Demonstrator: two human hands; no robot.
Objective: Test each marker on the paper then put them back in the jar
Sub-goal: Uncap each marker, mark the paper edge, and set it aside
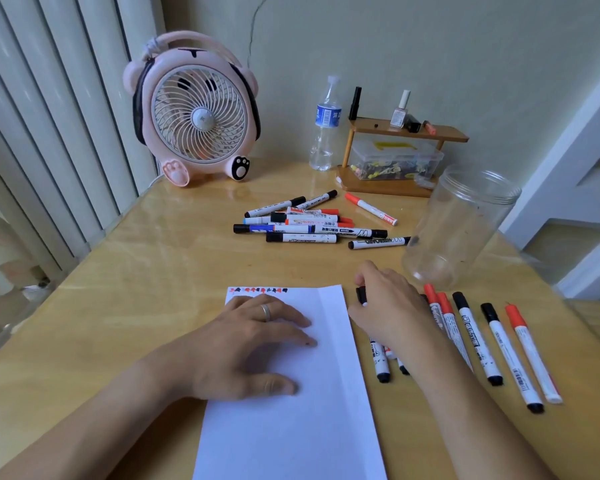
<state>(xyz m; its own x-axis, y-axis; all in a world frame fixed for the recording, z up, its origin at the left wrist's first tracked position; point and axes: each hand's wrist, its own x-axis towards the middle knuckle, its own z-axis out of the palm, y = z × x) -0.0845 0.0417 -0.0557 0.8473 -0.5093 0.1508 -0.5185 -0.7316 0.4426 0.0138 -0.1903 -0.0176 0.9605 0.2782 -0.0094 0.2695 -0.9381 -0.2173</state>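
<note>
On a tan wooden table (pixel 153 271), seen from above by a head-worn camera, a white sheet of paper (pixel 291 410) lies lengthwise in front of the person. Along its far edge runs a row of small red and black test marks (pixel 257 290).

The left hand (pixel 253 344) lies flat on the paper, fingers spread and straight, palm down, pressing the sheet; a ring shows on one finger.

The right hand (pixel 388 306) rests just right of the paper, over a row of markers. Its fingers curl down around a black-capped marker (pixel 362 296), whose cap pokes out at the fingertips; how firmly it is gripped cannot be told.

Right of that hand, a row of tested markers (pixel 492 344) with red and black caps lies side by side, some partly under the wrist.

Farther back, a loose pile of markers (pixel 302 221) sits mid-table, apart from the paper.

A clear plastic jar (pixel 458 226), lidless, stands upright at the right, beyond the marker row.

Against the wall: a pink fan (pixel 194 112), a water bottle (pixel 324 129), and a small wooden shelf (pixel 406 157) holding a clear box and small bottles.
</note>
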